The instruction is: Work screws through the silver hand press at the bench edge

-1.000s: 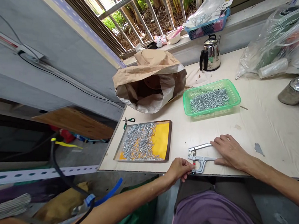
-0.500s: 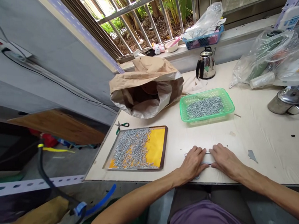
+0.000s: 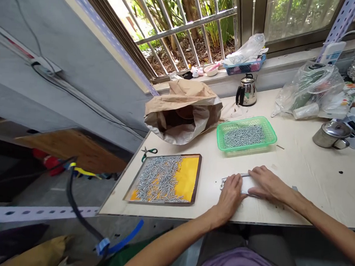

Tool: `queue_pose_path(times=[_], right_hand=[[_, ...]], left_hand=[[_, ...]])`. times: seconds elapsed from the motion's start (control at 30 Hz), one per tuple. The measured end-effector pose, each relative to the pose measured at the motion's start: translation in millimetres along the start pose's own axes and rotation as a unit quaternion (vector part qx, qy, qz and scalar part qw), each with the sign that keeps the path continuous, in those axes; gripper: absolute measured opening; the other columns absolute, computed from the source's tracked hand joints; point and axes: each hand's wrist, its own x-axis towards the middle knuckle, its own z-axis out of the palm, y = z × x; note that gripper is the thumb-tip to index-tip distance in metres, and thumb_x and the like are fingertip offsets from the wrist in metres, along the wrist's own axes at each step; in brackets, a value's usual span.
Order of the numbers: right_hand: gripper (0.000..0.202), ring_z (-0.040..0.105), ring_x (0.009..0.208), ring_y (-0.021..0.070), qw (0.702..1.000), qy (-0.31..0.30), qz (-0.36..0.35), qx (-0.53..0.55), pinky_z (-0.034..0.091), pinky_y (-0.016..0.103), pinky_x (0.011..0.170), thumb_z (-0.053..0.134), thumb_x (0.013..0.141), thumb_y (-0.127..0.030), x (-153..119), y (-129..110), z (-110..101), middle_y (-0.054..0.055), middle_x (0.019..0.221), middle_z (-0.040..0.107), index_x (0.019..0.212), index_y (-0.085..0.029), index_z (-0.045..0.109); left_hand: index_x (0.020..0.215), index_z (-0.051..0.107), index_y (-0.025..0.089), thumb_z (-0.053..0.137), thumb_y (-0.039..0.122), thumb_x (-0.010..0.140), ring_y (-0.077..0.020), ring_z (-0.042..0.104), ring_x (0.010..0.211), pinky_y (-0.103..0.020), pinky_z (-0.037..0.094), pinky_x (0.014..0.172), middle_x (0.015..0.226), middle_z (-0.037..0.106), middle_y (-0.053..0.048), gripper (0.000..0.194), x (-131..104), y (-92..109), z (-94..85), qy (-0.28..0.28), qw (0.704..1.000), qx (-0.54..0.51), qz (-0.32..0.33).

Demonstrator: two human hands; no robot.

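Near the front edge of the table lies a flat, pale plate with silvery metal edges (image 3: 245, 185); its exact kind cannot be made out. My left hand (image 3: 231, 191) is closed over its left part, and a small metal end sticks out past the fingers. On the plate's right side my right hand (image 3: 264, 181) grips with bent fingers, hiding that end. To the left, a shallow tray (image 3: 197, 179) with a yellow bottom holds many small silvery metal pins or screws. Beyond my hands stands a green plastic basket (image 3: 244, 151) with more of these pieces.
An open brown paper bag (image 3: 182, 97) lies behind the tray, with green-handled scissors (image 3: 149, 150) by the left table edge. A steel kettle (image 3: 247, 91) stands at the back. At the right are a lidded steel cup (image 3: 330, 134) and a clear plastic bag (image 3: 310, 90).
My head view has shifted, so more of the window shows. Both hands stay on the plate, which now sits slightly tilted, with more of its left end visible.
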Motion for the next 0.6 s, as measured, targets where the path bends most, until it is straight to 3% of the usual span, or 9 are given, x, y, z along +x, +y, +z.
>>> queue_pose_path(times=[0.07, 0.17, 0.27, 0.33, 0.43, 0.53, 0.6], right_hand=[[0.019, 0.053, 0.083, 0.0221, 1.0, 0.0, 0.023, -0.021, 0.041, 0.033, 0.072, 0.057, 0.086, -0.03, 7, 6, -1, 0.009, 0.092, 0.061, 0.101, -0.018, 0.059], [0.013, 0.052, 0.082, 0.0208, 0.997, 0.005, 0.043, -0.066, 0.038, 0.032, 0.071, 0.049, 0.089, -0.02, 18, 13, 4, 0.008, 0.087, 0.062, 0.09, -0.018, 0.061], [0.016, 0.051, 0.082, 0.02, 0.994, 0.001, 0.061, -0.088, 0.035, 0.031, 0.071, 0.048, 0.09, -0.017, 34, 17, 5, 0.007, 0.085, 0.062, 0.081, -0.018, 0.061], [0.015, 0.05, 0.083, 0.0207, 0.993, 0.001, 0.072, -0.095, 0.034, 0.032, 0.07, 0.048, 0.088, -0.013, 44, 11, 3, 0.008, 0.087, 0.062, 0.089, -0.018, 0.062], [0.018, 0.049, 0.086, 0.0207, 0.997, -0.012, -0.004, -0.078, 0.033, 0.032, 0.07, 0.051, 0.086, -0.011, 55, -16, 1, 0.006, 0.091, 0.062, 0.096, -0.021, 0.063], [0.011, 0.048, 0.084, 0.0189, 0.989, -0.029, -0.142, -0.039, 0.033, 0.031, 0.067, 0.058, 0.084, -0.015, 61, -50, 7, 0.003, 0.088, 0.061, 0.085, -0.024, 0.064], [0.014, 0.047, 0.081, 0.0181, 0.981, -0.015, -0.188, -0.043, 0.033, 0.031, 0.066, 0.058, 0.083, -0.012, 65, -67, 17, 0.003, 0.082, 0.059, 0.074, -0.023, 0.062]], left_hand=[[0.132, 0.041, 0.013, 0.049, 0.029, 0.092, -0.0295, 0.043, 0.129, -0.05, 0.04, 0.104, 0.136, 0.049, -0.018, 0.043, -12, 11, 9.0, 0.019, 1.0, 0.005, 0.021], [0.133, 0.04, 0.014, 0.049, 0.037, 0.092, -0.0298, 0.04, 0.132, -0.052, 0.037, 0.107, 0.138, 0.049, -0.016, 0.048, -24, 27, 15.2, 0.001, 0.999, -0.039, 0.038], [0.133, 0.041, 0.015, 0.048, 0.043, 0.091, -0.0287, 0.043, 0.131, -0.054, 0.033, 0.109, 0.133, 0.054, -0.015, 0.05, -26, 36, 10.5, -0.019, 0.995, -0.092, 0.027], [0.134, 0.04, 0.015, 0.048, 0.044, 0.091, -0.0289, 0.041, 0.132, -0.056, 0.031, 0.11, 0.133, 0.054, -0.015, 0.052, -24, 36, 5.4, -0.026, 0.993, -0.112, 0.024], [0.137, 0.038, 0.014, 0.051, 0.044, 0.09, -0.0304, 0.037, 0.134, -0.057, 0.03, 0.109, 0.136, 0.051, -0.017, 0.057, -21, 34, 2.7, -0.04, 0.99, -0.133, 0.027], [0.135, 0.043, 0.011, 0.052, 0.042, 0.089, -0.0312, 0.045, 0.128, -0.05, 0.036, 0.107, 0.13, 0.056, -0.018, 0.056, -23, 35, 8.2, -0.068, 0.986, -0.151, 0.021], [0.138, 0.041, 0.011, 0.049, 0.04, 0.091, -0.0316, 0.048, 0.125, -0.048, 0.039, 0.106, 0.128, 0.057, -0.017, 0.056, -25, 35, 13.0, -0.069, 0.987, -0.147, 0.014]])
